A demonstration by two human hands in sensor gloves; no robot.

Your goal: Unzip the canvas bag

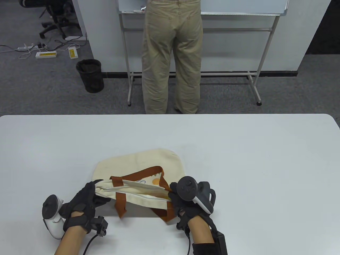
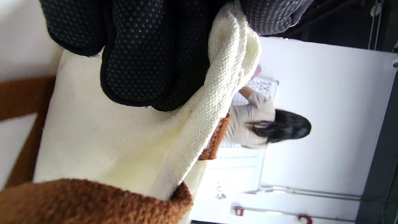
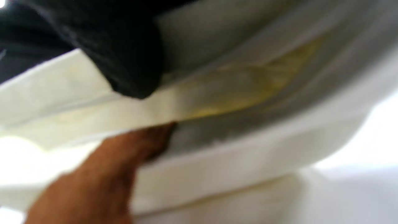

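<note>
On the bag point(image 1: 138, 164) (both hands gripping), no readable writing.

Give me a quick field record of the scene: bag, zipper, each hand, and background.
bag: cream canvas bag with brown straps, lying on the white table
zipper: mouth looks parted toward the right end; slider not visible
left hand: grips the bag's left end
right hand: at the bag's right end, grip hidden
background: person standing at a whiteboard

Table view evenly lit; right wrist view blurred, overexposed.
</note>
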